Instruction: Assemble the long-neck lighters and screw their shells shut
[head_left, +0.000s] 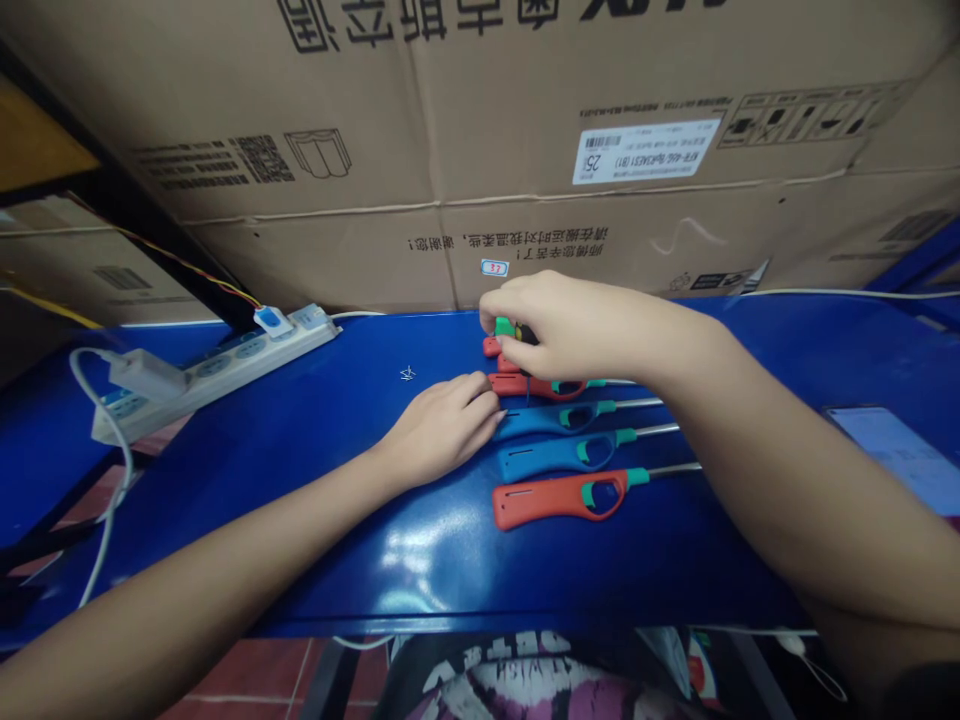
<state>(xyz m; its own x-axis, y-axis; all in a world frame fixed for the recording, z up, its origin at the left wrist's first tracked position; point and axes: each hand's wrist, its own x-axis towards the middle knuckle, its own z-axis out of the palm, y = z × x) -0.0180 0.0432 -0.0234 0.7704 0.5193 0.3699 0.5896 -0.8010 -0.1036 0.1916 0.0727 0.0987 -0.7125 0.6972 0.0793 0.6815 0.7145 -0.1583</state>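
My left hand is closed at the butt end of the upper blue gas lighter, its fingertips also close to a red gas lighter just beyond. My right hand reaches over the row, fingers wrapped around a green and black screwdriver whose thin shaft points down by the upper blue lighter; its tip is hard to make out. Nearer me lie a second blue lighter and an orange-red lighter. More red lighter ends show under my right hand, mostly hidden.
A large cardboard box stands along the back of the blue table. To the left lies a white power strip with plugs and cables. A lit phone rests at the right, partly behind my right forearm.
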